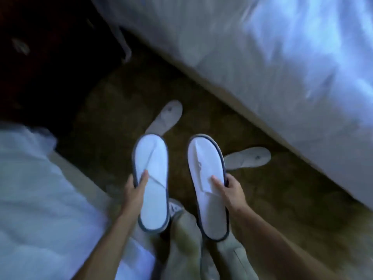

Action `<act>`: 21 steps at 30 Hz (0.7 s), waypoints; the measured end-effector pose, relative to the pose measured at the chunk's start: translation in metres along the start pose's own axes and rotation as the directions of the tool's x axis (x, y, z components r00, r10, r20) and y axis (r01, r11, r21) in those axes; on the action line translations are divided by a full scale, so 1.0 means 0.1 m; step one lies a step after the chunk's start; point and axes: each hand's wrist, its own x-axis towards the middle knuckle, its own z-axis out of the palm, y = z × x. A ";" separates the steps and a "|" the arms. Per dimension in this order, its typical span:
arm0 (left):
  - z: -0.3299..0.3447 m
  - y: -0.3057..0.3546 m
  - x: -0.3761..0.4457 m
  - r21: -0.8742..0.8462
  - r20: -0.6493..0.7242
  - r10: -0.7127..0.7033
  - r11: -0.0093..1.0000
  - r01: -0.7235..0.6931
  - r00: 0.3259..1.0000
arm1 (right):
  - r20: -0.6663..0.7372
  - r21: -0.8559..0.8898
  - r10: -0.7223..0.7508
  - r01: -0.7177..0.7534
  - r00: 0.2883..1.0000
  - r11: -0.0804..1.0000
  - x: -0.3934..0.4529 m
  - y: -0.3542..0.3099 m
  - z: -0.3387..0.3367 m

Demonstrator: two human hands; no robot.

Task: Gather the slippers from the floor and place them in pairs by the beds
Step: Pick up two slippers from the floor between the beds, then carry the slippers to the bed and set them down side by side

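I hold two white slippers with dark edging, one in each hand, above the floor between two beds. My left hand [134, 187] grips the left slipper [152, 174] at its left side, thumb on top. My right hand [228, 187] grips the right slipper [207, 178] at its right side. Two more white slippers lie on the brown carpet: one [167, 117] beyond the left slipper, pointing up-right, and one [247, 158] to the right, lying crosswise near the right bed.
A white-covered bed [282, 57] fills the upper right, its edge running diagonally. Another white bed [36, 199] is at lower left. A dark nightstand [50, 57] stands at upper left. My legs in light trousers [185, 239] are below the slippers.
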 end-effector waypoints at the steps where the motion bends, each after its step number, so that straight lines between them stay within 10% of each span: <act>1: -0.09 0.30 -0.21 -0.011 0.050 0.011 1.000 -0.010 0.999 | -0.004 0.056 -0.005 0.005 1.000 0.998 -0.23 -0.16 -0.20; 11: -0.11 2.33 -2.49 -0.026 0.445 0.303 0.945 -0.326 0.843 | -0.272 0.535 -0.083 0.222 0.959 0.815 -2.23 -1.11 -2.03; 21: 1.09 1.89 -4.00 0.133 0.844 0.224 0.793 -0.595 0.487 | -0.501 0.826 0.316 0.335 0.806 0.454 -3.50 0.57 -2.56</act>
